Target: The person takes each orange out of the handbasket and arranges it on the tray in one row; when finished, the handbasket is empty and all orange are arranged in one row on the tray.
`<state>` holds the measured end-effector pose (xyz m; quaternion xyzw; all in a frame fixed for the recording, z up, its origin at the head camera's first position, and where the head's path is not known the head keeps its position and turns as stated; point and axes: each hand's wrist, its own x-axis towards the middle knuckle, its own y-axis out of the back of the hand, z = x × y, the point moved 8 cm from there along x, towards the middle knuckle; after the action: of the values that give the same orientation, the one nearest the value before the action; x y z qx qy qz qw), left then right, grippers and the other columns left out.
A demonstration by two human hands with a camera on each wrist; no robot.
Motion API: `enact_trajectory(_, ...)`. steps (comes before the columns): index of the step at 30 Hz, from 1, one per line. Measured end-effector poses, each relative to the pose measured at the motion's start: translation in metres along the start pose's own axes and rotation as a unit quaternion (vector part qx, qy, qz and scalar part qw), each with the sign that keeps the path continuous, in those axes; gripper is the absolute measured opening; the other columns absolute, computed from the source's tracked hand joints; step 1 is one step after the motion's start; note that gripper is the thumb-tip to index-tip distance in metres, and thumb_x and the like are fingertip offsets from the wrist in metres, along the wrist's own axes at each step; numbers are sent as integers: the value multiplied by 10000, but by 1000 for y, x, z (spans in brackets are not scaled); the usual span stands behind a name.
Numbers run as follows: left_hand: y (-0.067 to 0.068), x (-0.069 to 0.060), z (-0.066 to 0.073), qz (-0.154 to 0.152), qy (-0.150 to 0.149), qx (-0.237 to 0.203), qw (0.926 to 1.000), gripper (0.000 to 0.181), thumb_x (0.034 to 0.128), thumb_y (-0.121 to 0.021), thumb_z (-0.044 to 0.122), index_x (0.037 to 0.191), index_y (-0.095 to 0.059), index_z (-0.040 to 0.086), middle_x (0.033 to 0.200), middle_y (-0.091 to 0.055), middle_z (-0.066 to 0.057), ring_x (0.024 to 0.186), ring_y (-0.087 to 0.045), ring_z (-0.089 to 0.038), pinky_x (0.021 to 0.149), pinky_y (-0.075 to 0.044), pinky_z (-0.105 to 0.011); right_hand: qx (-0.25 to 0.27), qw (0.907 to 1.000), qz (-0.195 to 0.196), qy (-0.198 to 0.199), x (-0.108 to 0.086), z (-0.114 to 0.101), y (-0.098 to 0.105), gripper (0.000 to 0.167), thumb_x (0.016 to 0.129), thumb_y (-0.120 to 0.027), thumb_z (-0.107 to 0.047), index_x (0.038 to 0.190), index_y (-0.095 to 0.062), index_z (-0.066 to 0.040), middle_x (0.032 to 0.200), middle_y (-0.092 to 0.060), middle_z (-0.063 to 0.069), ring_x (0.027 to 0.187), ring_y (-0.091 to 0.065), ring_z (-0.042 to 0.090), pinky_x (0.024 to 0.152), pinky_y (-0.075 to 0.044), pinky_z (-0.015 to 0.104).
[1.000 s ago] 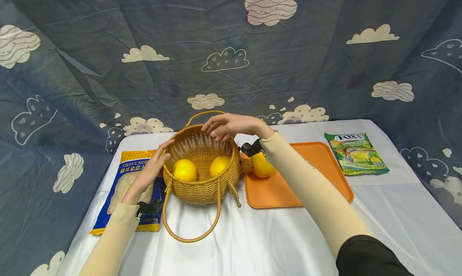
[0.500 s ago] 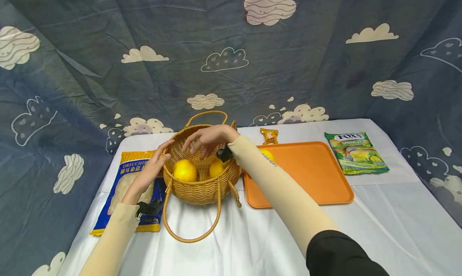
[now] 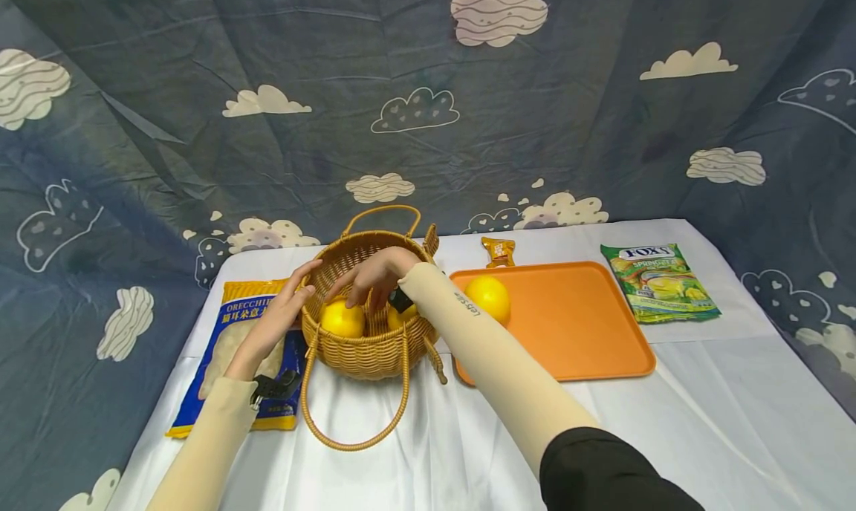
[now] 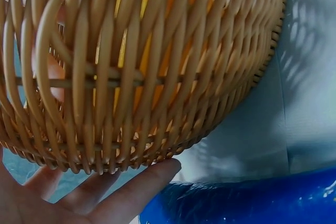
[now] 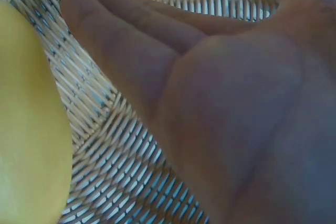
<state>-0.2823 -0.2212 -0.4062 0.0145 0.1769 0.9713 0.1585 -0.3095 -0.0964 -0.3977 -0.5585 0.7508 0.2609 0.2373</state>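
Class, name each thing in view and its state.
Basket: open, holding two fruits.
Front handle: folded down.
Back handle: raised.
Tray: flat, bearing one fruit.
Blue bag: lying flat.
Green bag: lying flat.
Small packet: lying down.
Left hand: touching basket.
Right hand: inside basket.

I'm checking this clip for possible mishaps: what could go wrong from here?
The right hand is close to the left yellow fruit and might nudge it rather than get a hold. The right sleeve crosses the rim of the basket, so it could catch and shift it, though the left hand touches its side. The fruit on the tray could roll if the sleeve brushes it.
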Motion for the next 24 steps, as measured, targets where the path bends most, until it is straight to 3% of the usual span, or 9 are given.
enact_trajectory(6,1,0,0,65,7,45,10000,499,1048,-331,276,1526,-199,221,1532,-183,-196,1201,-419,-493,850,-448,-610,45,9997,89,-238,11,-1,-8,528,1003,-419,-17,1494,-362,-204,1568,-158,129,1346,-307,399,1023,-375,451)
enact_trajectory(12,0,-1,-1,75,-4,23,10000,491,1052,-322,266,1526,-200,223,1523,-202,-203,1190,-436,-482,856,-453,-593,316,9991,267,-86,12,0,-3,497,987,-402,42,1450,-439,-135,1556,-186,139,1324,-339,393,986,-413,461)
enact_trajectory(18,0,-1,0,51,-33,-33,10000,490,1056,-317,257,1528,-195,208,1507,-223,-224,1190,-437,-496,846,-471,-560,-125,9952,946,-216,0,2,18,439,997,-432,6,1409,-500,-131,1548,-238,105,1389,-237,353,1006,-391,459)
enact_trajectory(24,-1,-1,2,124,-8,-24,9999,493,1053,-327,251,1527,-200,204,1509,-225,-222,1185,-439,-492,846,-466,-573,-679,9959,561,-183,13,0,6,556,981,-470,-4,1487,-377,-215,1585,-122,49,1359,-283,342,993,-404,459)
